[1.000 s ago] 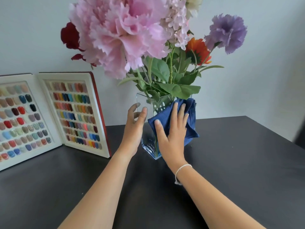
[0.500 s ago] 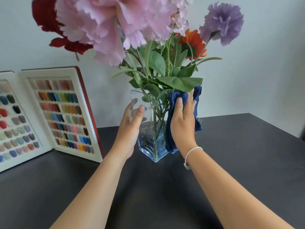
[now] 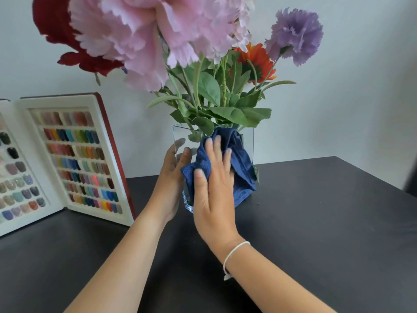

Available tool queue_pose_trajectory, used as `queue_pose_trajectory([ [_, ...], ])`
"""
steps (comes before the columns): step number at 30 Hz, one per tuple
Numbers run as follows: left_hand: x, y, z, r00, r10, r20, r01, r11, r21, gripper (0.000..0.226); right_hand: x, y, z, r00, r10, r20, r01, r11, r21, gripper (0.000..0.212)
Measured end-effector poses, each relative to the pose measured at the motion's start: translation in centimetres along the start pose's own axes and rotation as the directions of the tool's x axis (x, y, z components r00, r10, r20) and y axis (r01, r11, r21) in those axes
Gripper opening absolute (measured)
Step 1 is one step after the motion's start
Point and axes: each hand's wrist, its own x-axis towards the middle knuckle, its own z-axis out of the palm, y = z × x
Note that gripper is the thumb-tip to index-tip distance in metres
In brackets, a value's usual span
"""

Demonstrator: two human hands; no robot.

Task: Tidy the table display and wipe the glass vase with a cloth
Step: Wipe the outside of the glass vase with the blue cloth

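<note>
A square clear glass vase [image 3: 247, 143] stands on the black table [image 3: 316, 222] and holds pink, purple, orange and red flowers [image 3: 140, 39]. My right hand [image 3: 213, 193] lies flat over a dark blue cloth [image 3: 239, 163], pressing it against the vase's near face. My left hand [image 3: 172, 179] grips the vase's left side, thumb on the front edge and fingers behind the glass. The cloth covers most of the front of the vase; its lower corner shows below the cloth.
An open white-and-red case of coloured nail swatches [image 3: 74, 159] stands propped at the left on the table against the pale wall. The table's right edge [image 3: 372, 177] runs diagonally at the right.
My right hand has slid the cloth from the vase's right face back onto the near face and lower down. My left hand stays on the left side of the vase.
</note>
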Motion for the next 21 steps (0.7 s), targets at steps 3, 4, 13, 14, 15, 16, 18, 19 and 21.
queue_pose_trajectory([
  [3, 0.0, 0.0, 0.0, 1.000, -0.014, 0.005, 0.014, 1.000, -0.016, 0.063, 0.4, 0.4, -0.5, 0.999, -0.019, 0.028, 0.020, 0.998, -0.052, 0.049],
  [4, 0.0, 0.0, 0.0, 1.000, -0.013, 0.001, 0.013, 1.000, -0.017, 0.061, 0.7, 0.7, -0.8, 0.999, -0.023, 0.027, 0.025, 0.998, -0.059, 0.049],
  [13, -0.5, 0.4, 0.5, 0.998, 0.014, -0.061, -0.013, 1.000, 0.015, 0.057, 4.2, 2.0, -2.3, 0.991, 0.095, -0.092, -0.085, 0.991, 0.105, 0.046],
  [14, -0.5, 0.4, 0.5, 0.997, 0.008, -0.073, -0.006, 1.000, 0.024, 0.057, 4.6, 2.2, -2.6, 0.986, 0.135, -0.095, -0.120, 0.981, 0.150, 0.047],
  [15, -0.5, 0.3, 0.5, 0.997, 0.001, -0.082, 0.002, 0.999, 0.035, 0.058, 5.0, 2.4, -2.8, 0.980, 0.176, -0.094, -0.156, 0.970, 0.189, 0.047],
  [16, -0.5, 0.2, 0.4, 0.996, -0.004, -0.088, 0.008, 0.999, 0.046, 0.058, 5.3, 2.6, -3.0, 0.973, 0.212, -0.091, -0.188, 0.958, 0.217, 0.047],
  [18, -0.4, 0.1, 0.4, 0.995, -0.008, -0.098, 0.014, 0.998, 0.061, 0.053, 5.7, 2.9, -3.3, 0.962, 0.259, -0.086, -0.232, 0.943, 0.239, 0.047],
  [19, -0.3, 0.1, 0.4, 0.995, -0.010, -0.102, 0.017, 0.998, 0.066, 0.049, 6.0, 3.1, -3.5, 0.958, 0.275, -0.085, -0.247, 0.938, 0.243, 0.047],
  [21, -0.2, 0.1, 0.5, 0.993, -0.013, -0.117, 0.022, 0.997, 0.071, 0.043, 6.5, 3.5, -3.9, 0.945, 0.317, -0.076, -0.288, 0.921, 0.261, 0.046],
])
